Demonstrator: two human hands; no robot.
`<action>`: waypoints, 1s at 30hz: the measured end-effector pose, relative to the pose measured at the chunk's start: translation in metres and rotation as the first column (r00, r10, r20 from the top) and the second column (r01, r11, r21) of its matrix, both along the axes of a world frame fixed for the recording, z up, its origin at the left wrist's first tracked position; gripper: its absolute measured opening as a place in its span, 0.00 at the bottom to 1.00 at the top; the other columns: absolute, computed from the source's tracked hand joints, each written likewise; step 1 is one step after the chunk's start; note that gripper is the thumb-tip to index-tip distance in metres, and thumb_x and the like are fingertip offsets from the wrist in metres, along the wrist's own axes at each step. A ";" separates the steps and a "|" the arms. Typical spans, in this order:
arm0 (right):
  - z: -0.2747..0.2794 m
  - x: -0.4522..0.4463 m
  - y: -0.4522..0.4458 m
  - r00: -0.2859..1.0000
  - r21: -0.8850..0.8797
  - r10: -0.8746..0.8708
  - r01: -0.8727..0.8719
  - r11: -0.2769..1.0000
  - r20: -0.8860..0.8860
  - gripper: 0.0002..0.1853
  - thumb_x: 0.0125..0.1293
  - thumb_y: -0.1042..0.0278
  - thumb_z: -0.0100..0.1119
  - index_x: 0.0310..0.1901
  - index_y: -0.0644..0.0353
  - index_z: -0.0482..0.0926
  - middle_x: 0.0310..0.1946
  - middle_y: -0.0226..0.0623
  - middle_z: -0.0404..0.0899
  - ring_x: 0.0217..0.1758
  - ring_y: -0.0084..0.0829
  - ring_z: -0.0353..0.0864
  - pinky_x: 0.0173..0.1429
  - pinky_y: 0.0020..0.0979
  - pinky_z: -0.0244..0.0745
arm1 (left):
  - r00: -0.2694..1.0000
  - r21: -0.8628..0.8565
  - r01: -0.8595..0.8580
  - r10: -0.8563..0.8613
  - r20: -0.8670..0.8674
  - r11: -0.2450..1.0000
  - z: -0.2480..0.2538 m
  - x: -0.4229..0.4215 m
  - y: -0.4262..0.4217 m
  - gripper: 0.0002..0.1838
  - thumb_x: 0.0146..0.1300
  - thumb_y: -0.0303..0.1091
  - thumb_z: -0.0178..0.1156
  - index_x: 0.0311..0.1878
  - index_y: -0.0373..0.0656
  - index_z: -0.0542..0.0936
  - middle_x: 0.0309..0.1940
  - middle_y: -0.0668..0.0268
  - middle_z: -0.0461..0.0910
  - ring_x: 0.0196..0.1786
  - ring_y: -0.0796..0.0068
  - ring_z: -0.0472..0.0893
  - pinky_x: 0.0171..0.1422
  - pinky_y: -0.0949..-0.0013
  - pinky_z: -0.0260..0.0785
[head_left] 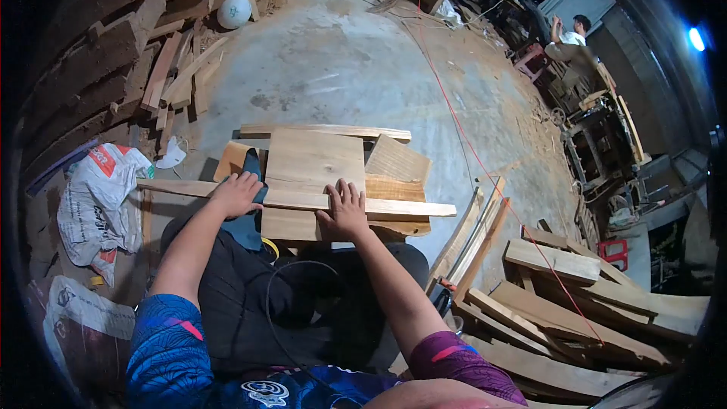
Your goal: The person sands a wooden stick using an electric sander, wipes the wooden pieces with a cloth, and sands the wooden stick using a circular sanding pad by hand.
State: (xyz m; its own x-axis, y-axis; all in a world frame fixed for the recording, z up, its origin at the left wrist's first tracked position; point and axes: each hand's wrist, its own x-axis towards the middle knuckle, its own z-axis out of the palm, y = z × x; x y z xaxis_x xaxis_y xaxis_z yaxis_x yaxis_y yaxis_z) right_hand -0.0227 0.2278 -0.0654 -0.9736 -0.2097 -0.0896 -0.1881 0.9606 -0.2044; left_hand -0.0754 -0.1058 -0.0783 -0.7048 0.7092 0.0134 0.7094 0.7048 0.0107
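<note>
A long, narrow wooden strip [409,208] lies crosswise over a pale flat board [314,159] in front of my lap. My left hand [237,195] is closed over the strip's left part, on a dark blue cloth-like sheet [244,232] that shows above and below the fingers. Whether the sheet wraps right round the strip is hidden. My right hand [346,210] lies palm down across the strip, fingers spread, pressing it against the board. To the right, under the strip, is a browner board [397,188], with another light board [399,157] behind it.
Several planks [553,261] lie piled at the right. A white printed sack [102,204] stands at the left, near stacked timber [98,53]. A white ball [234,12] sits at the back. A red cord [469,144] crosses the floor. Another person [569,39] sits far right.
</note>
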 end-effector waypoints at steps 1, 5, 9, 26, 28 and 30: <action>-0.002 0.000 0.000 1.000 -0.001 -0.002 0.002 1.000 -0.010 0.43 0.67 0.34 0.54 0.77 0.47 0.56 0.79 0.51 0.46 0.82 0.58 0.42 0.80 0.62 0.38 | 1.000 -0.047 -0.011 0.011 0.007 0.999 -0.001 0.000 0.003 0.36 0.65 0.63 0.55 0.61 0.39 0.73 0.56 0.58 0.71 0.62 0.58 0.69 0.61 0.55 0.64; -0.011 -0.002 0.001 0.998 -0.007 0.020 -0.021 1.000 -0.067 0.42 0.66 0.34 0.54 0.76 0.48 0.57 0.79 0.53 0.47 0.81 0.60 0.44 0.79 0.64 0.38 | 0.998 -0.119 -0.014 0.007 -0.058 0.993 -0.001 0.002 0.012 0.37 0.66 0.63 0.54 0.62 0.37 0.71 0.59 0.57 0.70 0.64 0.59 0.68 0.63 0.56 0.62; -0.007 -0.002 0.001 1.000 0.013 0.014 -0.013 1.000 -0.021 0.42 0.68 0.36 0.53 0.77 0.48 0.55 0.79 0.52 0.46 0.81 0.60 0.43 0.79 0.64 0.38 | 0.998 -0.118 -0.047 0.041 -0.056 0.992 0.001 0.005 0.019 0.39 0.67 0.64 0.52 0.63 0.35 0.71 0.60 0.56 0.70 0.65 0.57 0.68 0.65 0.55 0.60; -0.042 -0.010 0.014 0.987 0.014 0.070 -0.069 0.998 -0.142 0.42 0.65 0.34 0.55 0.76 0.44 0.58 0.78 0.53 0.50 0.79 0.62 0.49 0.75 0.69 0.45 | 0.980 0.231 0.148 -0.111 -0.168 0.962 -0.028 0.004 0.138 0.31 0.68 0.59 0.53 0.60 0.40 0.74 0.59 0.55 0.72 0.66 0.54 0.68 0.65 0.52 0.61; -0.026 -0.005 0.009 0.994 -0.010 0.058 -0.059 0.998 -0.092 0.40 0.66 0.38 0.55 0.75 0.49 0.59 0.77 0.55 0.49 0.80 0.62 0.47 0.75 0.69 0.43 | 0.998 0.264 0.037 -0.049 0.037 0.964 -0.018 -0.005 0.099 0.34 0.62 0.62 0.60 0.55 0.39 0.77 0.54 0.56 0.75 0.60 0.55 0.72 0.61 0.54 0.66; -0.021 -0.003 0.006 0.996 -0.009 0.053 -0.053 0.999 -0.067 0.41 0.66 0.38 0.54 0.75 0.48 0.57 0.78 0.55 0.48 0.80 0.62 0.45 0.77 0.68 0.41 | 0.995 0.098 -0.040 0.030 0.098 0.994 0.013 -0.009 0.046 0.42 0.58 0.70 0.60 0.57 0.37 0.74 0.55 0.55 0.75 0.59 0.55 0.73 0.60 0.55 0.68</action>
State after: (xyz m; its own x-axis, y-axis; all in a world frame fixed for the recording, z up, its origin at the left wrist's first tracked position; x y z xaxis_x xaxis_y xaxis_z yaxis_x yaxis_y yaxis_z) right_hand -0.0254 0.2341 -0.0867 -0.9649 -0.2617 -0.0227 -0.2521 0.9467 -0.2003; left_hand -0.0848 -0.0599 -0.0654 -0.7307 0.6826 0.0134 0.6765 0.7213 0.1489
